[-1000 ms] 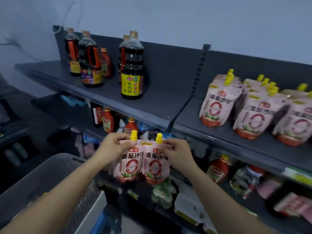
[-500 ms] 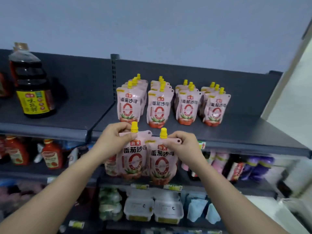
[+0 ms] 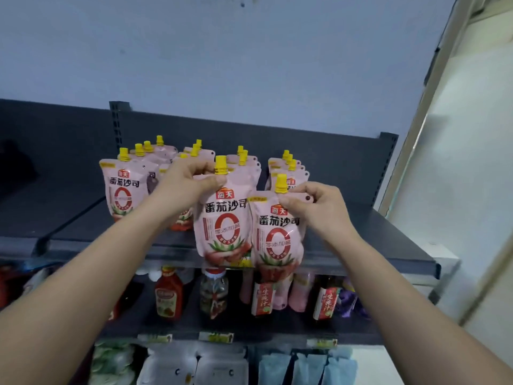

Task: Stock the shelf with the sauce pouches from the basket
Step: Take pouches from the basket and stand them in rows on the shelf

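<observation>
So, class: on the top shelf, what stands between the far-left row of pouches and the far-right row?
In the head view, two more rows of pouches stand between them, partly hidden by the left hand and its held pouch.

Bare shelf (image 3: 383, 234) lies right of the stocked pouch rows (image 3: 177, 173), which crowd its left and middle.

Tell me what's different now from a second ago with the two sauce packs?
Both hands have lifted their pouches from below the shelf edge up to the top shelf, in front of the stocked rows. The left hand now carries its pouch higher than the right hand carries its own. Nothing was let go: each hand still pinches its pouch by the top, beside the yellow cap.
</observation>
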A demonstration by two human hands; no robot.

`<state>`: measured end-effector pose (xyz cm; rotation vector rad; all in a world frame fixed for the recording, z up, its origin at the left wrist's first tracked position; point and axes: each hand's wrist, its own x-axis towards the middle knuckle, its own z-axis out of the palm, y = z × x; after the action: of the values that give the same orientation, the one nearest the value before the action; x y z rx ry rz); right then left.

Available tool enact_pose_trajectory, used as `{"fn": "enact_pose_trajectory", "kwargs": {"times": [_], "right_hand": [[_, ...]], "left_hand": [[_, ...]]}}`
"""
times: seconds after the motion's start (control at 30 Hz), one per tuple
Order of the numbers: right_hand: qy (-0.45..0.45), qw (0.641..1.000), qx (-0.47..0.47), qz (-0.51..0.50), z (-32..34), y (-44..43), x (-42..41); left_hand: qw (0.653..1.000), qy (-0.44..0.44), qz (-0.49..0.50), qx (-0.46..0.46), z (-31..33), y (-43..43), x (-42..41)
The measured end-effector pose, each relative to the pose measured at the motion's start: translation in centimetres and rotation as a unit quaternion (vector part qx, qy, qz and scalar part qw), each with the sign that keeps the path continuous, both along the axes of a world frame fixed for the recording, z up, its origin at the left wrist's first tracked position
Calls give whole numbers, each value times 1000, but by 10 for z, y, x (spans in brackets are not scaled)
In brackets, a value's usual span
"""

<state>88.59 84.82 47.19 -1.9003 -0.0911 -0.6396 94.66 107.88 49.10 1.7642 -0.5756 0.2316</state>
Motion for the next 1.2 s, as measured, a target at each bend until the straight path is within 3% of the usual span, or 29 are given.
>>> {"fn": "enact_pose_trajectory", "kwargs": {"times": [0.23, 0.53, 0.97, 1.2], "right_hand": [[-22, 999, 38, -5, 13, -37, 32], [-1, 998, 59, -16, 6, -64, 87], [54, 994, 93, -12, -30, -95, 128], [68, 998, -6, 6, -23, -108, 135]], "left_hand": [[1000, -4, 1, -8, 22, -39, 31], [1000, 3, 10, 4, 4, -58, 90], [996, 80, 20, 39, -26, -70, 125], [979, 68, 22, 191, -16, -62, 132]]}}
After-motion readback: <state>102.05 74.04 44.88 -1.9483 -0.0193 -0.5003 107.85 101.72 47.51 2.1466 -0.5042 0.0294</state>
